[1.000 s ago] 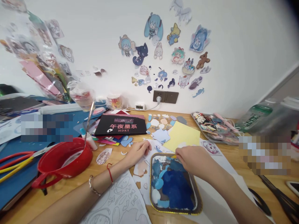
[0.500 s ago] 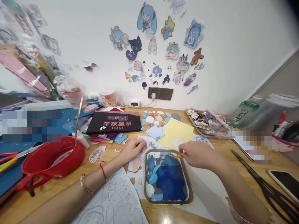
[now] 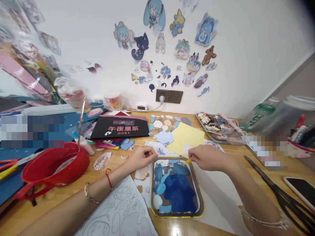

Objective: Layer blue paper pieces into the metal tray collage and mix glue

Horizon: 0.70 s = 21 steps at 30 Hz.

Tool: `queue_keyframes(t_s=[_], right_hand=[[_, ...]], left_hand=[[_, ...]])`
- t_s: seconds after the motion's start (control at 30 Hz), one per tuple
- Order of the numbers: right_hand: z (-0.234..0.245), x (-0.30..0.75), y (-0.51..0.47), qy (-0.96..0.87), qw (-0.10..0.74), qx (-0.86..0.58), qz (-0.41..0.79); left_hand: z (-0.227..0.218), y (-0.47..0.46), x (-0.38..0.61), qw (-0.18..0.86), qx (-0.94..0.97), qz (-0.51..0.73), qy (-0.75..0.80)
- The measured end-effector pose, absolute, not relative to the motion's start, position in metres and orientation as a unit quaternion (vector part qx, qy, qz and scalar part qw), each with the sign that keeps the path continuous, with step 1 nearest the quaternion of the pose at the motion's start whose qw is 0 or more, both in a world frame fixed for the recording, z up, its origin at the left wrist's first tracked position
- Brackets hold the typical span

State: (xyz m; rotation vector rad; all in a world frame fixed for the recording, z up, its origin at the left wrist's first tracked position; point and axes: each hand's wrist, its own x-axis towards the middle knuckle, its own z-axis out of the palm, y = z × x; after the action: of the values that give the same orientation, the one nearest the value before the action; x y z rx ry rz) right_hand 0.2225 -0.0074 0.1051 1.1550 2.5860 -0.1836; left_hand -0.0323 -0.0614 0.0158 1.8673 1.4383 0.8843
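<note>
A small metal tray (image 3: 200,200) with a gold rim lies in front of me, filled with blue and white paper cutouts (image 3: 178,191). My right hand (image 3: 209,158) hovers at the tray's far right corner, its fingers pinched on a thin yellow tool (image 3: 187,161) whose tip points into the tray. My left hand (image 3: 141,158) rests curled on the white paper (image 3: 150,188) just left of the tray's far corner, fingers closed on something I cannot make out. A red string and a bracelet circle that wrist.
A red bowl (image 3: 49,167) with a metal stick stands at the left. A black card (image 3: 120,127), a yellow sheet (image 3: 185,137) and loose cutouts lie behind the tray. Black scissors (image 3: 278,193) and a phone (image 3: 301,191) lie at the right. A sticker tray (image 3: 216,127) sits near the wall.
The view has shifted a little to the right. My right hand has drawn slightly up and away from the tray's corner with the yellow tool; the left hand stays put.
</note>
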Motion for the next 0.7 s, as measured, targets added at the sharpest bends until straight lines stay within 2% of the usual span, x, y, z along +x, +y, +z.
queue_keyframes(t_s=[0.4, 0.7], right_hand=[[0.13, 0.229, -0.018, 0.91, 0.089, 0.404, 0.003], [0.128, 0.222, -0.026, 0.909, 0.084, 0.405, 0.05]], left_hand=[[0.016, -0.061, -0.032, 0.302, 0.709, 0.327, 0.547], [0.016, -0.061, -0.032, 0.302, 0.71, 0.321, 0.55]])
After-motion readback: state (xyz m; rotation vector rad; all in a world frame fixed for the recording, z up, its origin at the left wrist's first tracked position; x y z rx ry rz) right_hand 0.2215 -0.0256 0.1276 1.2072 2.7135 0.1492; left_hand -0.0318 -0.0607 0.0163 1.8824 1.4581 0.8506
